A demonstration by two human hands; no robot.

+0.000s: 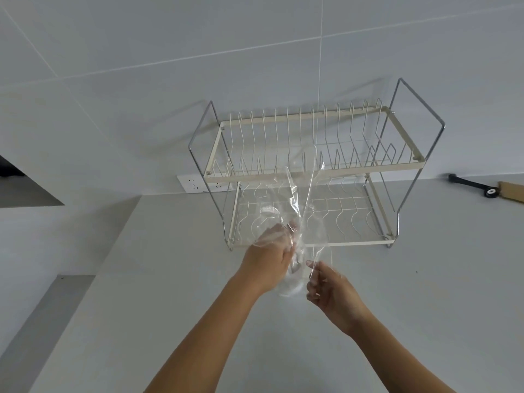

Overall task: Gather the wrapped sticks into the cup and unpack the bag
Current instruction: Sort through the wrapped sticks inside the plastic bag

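Clear plastic bag held up over the worktop, in front of the 2-tier dish rack. Long axis near upright, leaning a bit right at the top; loose upper end flaring above, lower end bunched between the 2 hands.

Left hand: grip wrapped round the lower bag w/ film draped over the fingers; looks partly inside the opening, can't tell for sure. Right hand: narrow pinch, thumb + forefinger nipping 1 edge of the film, rest of the fingers curled. Hands close together, left slightly higher and farther out, right nearer the body.

Key relation for the coming move, as a guess: bag body rising up and away from both grips, mouth between them, so pulling the 2 edges apart sideways should open it for unpacking. Left hand nearer the contents. Something pale and rounded showing through the film low down near the left palm; too blurred by the plastic to name.

Count: 1 bag, 2 hands, 1 rack, both tiers bare. 0 wrapped sticks and 0 cups visible, so no saying how far the gathering part stands. Also 1 wall socket panel behind the rack's left leg, 1 black tool and 1 cardboard piece far right, well apart from the hands.
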